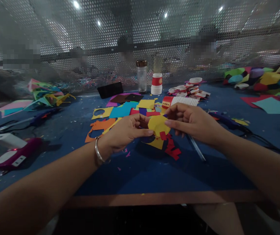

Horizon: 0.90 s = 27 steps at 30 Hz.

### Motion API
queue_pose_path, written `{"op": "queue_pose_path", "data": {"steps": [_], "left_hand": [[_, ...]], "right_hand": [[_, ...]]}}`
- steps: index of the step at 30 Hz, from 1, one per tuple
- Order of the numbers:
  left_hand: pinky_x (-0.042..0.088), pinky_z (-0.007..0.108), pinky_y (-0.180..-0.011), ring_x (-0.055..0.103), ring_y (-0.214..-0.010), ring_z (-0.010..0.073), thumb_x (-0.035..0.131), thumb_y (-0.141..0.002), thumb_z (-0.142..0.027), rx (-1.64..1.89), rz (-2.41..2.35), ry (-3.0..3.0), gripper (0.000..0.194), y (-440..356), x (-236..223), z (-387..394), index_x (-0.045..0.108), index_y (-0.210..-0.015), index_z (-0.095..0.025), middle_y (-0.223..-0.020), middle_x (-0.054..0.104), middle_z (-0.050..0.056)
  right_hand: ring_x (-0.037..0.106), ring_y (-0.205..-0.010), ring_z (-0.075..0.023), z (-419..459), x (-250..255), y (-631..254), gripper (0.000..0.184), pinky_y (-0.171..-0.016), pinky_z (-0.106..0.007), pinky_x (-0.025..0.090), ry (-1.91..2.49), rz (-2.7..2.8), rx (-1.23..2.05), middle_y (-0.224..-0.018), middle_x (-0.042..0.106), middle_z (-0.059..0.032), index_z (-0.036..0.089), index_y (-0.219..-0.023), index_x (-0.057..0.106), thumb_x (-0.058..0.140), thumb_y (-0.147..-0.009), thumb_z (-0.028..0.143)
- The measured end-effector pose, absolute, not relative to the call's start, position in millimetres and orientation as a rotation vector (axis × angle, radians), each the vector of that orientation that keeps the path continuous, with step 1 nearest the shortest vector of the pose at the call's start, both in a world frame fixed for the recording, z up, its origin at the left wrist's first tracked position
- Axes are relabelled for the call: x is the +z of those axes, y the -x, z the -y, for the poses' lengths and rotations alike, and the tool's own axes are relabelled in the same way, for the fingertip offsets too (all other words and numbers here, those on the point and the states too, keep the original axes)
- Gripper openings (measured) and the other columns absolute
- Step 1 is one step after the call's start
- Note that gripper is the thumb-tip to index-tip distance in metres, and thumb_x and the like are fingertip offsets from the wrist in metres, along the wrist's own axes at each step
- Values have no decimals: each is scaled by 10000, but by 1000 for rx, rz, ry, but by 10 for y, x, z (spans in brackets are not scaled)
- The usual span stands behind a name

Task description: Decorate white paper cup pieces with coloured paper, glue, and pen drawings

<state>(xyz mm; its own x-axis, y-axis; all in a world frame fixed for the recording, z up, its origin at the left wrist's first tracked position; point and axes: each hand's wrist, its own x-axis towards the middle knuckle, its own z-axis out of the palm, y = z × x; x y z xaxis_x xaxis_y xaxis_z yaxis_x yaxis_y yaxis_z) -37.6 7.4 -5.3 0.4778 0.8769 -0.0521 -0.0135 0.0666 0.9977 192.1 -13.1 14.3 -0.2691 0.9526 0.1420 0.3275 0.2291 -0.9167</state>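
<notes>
Both my hands meet over the blue table (154,169) and pinch a small yellow paper disc (157,125) with a red paper bit stuck at its lower edge. My left hand (125,132), with a silver bangle at the wrist, grips the disc's left side with closed fingers. My right hand (192,122) grips its right side, fingers curled. Under the disc lie a yellow paper scrap (156,143) and red paper scraps (172,148). A thin grey tool (195,148) lies on the table just below my right hand.
Coloured paper sheets (122,111) and an orange offcut (101,125) lie behind my hands. Further back stand a clear jar (142,75), stacked paper cups (156,84) and loose cups (189,89). A purple glue gun (12,155) lies left, another glue gun with cable (230,124) right. A perforated metal screen (140,42) closes the back.
</notes>
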Motion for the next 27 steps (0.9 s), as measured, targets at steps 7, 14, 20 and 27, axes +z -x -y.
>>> {"op": "queue_pose_path", "data": {"steps": [7,14,20,27], "left_hand": [[599,281,-792,717,-790,123,815,-772,-66,883,-829,-1141,198,369,15,-91,690,-915,-122,-896,732,21],[609,256,-727,698,-709,100,777,-801,-18,882,-872,-1064,166,387,23,-116,693,-884,-134,-807,711,-1],[624,268,-720,710,-728,115,801,-794,-53,893,-827,-1094,190,368,-42,-89,693,-923,-141,-832,718,12],[614,287,-729,700,-734,113,829,-771,-74,896,-821,-1144,213,351,-55,-81,705,-934,-136,-881,712,13]], "right_hand": [[578,-546,-136,119,232,-2066,456,-470,-276,450,1313,1777,882,-689,632,14,220,-952,636,805,-748,592],[565,-612,-187,92,294,-2794,377,-645,-361,437,1799,1723,245,-655,649,-29,233,-820,642,721,-777,600],[624,-805,-245,151,113,-3138,233,-752,-386,448,2178,1730,-108,-832,701,-97,249,-804,570,686,-844,448],[624,-785,-286,127,3,-3111,323,-693,-390,435,2288,1751,-172,-866,673,-118,251,-900,502,663,-823,520]]}}
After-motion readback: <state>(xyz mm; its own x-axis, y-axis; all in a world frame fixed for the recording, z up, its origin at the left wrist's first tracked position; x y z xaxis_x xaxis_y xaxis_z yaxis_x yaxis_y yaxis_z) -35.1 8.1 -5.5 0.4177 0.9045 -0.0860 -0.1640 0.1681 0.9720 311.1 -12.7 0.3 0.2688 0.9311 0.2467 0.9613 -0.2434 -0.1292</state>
